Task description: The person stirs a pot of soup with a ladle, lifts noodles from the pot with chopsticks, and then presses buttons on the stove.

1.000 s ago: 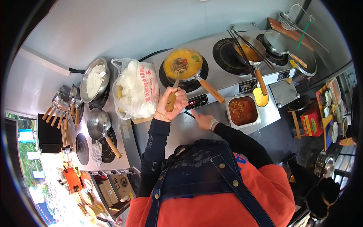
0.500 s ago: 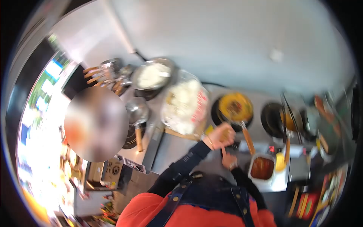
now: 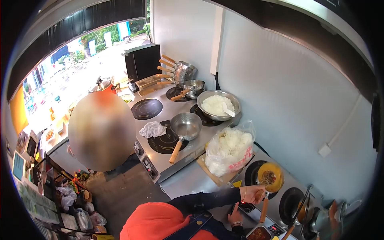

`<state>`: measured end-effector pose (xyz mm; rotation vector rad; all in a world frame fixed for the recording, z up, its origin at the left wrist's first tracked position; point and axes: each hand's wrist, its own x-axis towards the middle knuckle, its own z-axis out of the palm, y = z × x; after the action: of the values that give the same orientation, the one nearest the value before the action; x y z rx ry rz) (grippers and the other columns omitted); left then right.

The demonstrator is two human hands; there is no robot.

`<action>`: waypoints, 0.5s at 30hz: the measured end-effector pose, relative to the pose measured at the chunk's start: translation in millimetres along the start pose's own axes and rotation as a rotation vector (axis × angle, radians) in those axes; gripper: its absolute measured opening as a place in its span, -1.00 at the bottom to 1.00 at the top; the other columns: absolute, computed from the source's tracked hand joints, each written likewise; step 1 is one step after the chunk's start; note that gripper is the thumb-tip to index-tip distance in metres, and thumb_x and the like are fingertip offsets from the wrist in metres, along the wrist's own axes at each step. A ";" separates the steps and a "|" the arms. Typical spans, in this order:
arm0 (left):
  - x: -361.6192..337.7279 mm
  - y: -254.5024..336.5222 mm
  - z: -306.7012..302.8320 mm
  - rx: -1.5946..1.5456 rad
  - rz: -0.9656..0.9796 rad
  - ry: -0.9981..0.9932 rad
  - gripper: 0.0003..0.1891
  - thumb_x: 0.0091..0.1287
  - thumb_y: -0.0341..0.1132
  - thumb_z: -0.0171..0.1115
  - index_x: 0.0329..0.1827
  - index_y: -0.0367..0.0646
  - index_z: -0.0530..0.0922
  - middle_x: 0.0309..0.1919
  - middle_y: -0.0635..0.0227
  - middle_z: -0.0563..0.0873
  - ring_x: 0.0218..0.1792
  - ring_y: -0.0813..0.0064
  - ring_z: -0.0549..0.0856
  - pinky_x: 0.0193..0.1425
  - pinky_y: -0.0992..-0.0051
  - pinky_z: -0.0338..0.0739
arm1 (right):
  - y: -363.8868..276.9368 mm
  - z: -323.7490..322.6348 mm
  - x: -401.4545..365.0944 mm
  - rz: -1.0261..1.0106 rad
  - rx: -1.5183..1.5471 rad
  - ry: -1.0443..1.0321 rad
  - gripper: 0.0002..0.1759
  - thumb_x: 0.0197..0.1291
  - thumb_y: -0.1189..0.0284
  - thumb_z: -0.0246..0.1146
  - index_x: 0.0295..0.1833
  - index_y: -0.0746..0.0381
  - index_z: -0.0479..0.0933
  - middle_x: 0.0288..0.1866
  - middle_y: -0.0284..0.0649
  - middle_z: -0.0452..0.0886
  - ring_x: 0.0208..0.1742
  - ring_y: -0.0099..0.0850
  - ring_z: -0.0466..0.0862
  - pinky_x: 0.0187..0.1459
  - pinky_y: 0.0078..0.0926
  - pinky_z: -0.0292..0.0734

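My left hand (image 3: 254, 195) is closed beside a pan of yellow broth with brown bits (image 3: 270, 178); what its fingers hold, if anything, is too small to make out. The pan stands on a black hob, its wooden handle (image 3: 264, 208) pointing toward me. My right hand (image 3: 235, 217) is lower, near the stove's control panel (image 3: 247, 207), with the index finger stretched out and the other fingers curled. Close by is a metal container of red-brown sauce (image 3: 259, 233), partly cut off by the frame's bottom edge.
A bag of white noodles (image 3: 230, 150) sits on a board, below a steel bowl of white food (image 3: 219, 105). An unfilled pan (image 3: 186, 126) and a white cloth (image 3: 152, 129) lie to the left. Another pan (image 3: 306, 211) is at right. A blurred person (image 3: 102, 132) stands at left.
The view has swung up and to the left, showing more of the left stove and window. My left hand remains closed near the broth pan, my right index finger still extended.
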<state>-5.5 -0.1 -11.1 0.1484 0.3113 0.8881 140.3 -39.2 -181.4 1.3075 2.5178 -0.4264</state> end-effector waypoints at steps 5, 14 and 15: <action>-1.8 0.5 1.1 0.042 0.011 -0.020 -0.70 0.37 -0.03 0.14 -0.32 -0.10 0.47 -0.52 0.55 0.61 -0.52 0.65 0.61 -0.39 0.62 0.54 | -2.2 -5.1 -1.8 -0.009 -0.014 -0.007 0.14 0.05 0.21 0.30 0.53 0.07 -0.39 -0.13 0.01 0.60 -0.23 -0.05 0.68 -0.22 -0.12 0.60; -3.0 1.5 -0.1 -0.021 -0.026 -0.033 -0.69 0.37 0.01 0.13 -0.34 -0.03 0.45 -0.52 0.56 0.59 -0.54 0.64 0.58 -0.42 0.59 0.51 | -0.1 2.1 -0.8 -0.014 -0.016 0.015 0.16 0.06 0.22 0.30 0.52 0.08 -0.43 -0.11 0.04 0.60 -0.25 -0.04 0.68 -0.23 -0.12 0.60; -3.3 1.7 0.3 -0.019 -0.033 -0.033 -0.69 0.37 0.01 0.13 -0.34 -0.03 0.45 -0.52 0.56 0.59 -0.54 0.64 0.58 -0.42 0.59 0.51 | 0.2 2.5 -0.9 -0.015 -0.008 0.016 0.15 0.06 0.22 0.29 0.53 0.07 -0.43 -0.11 0.05 0.59 -0.24 -0.03 0.68 -0.22 -0.11 0.60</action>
<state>-8.6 -1.6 -9.6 0.1394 0.2739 0.8549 141.3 -40.7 -183.4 1.2951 2.5419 -0.4106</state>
